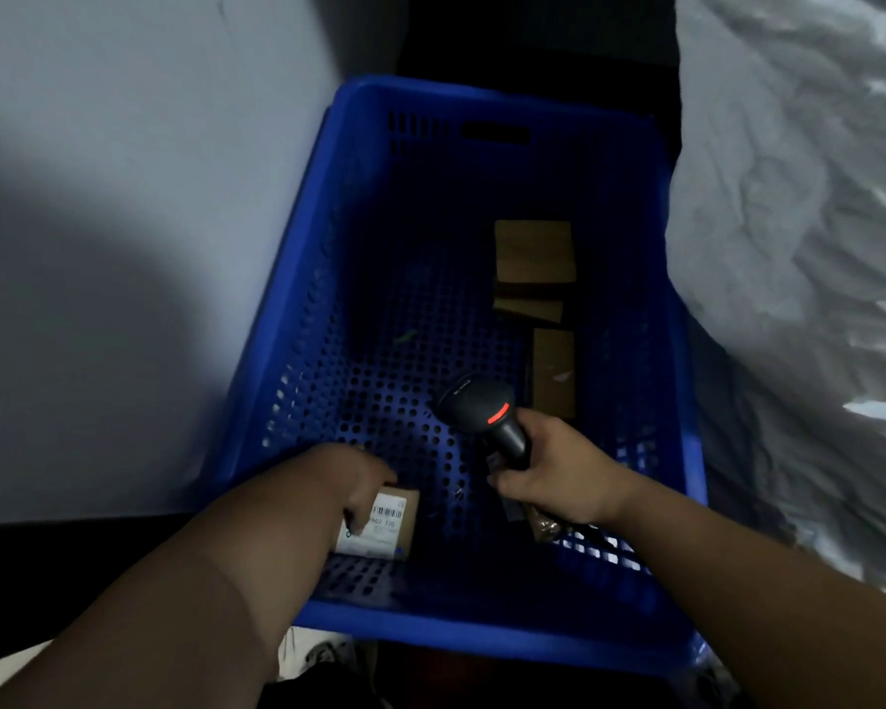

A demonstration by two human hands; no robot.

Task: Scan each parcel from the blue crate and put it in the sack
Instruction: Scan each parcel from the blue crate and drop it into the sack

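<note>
The blue crate filled the middle of the view. At seven o'clock inside it, the left hand curled over a small labelled parcel, seemingly gripping it, though the fingertips were hidden. At five o'clock the right hand clenched the handle of a black scanner. Three more brown parcels lay toward one o'clock. The white sack stood at three o'clock.

Dim parcel-sorting corner, likely a small dispatch room: perforated blue crate holding labelled cardboard parcels, handheld barcode scanner, white woven sack at right, plain wall left.
</note>
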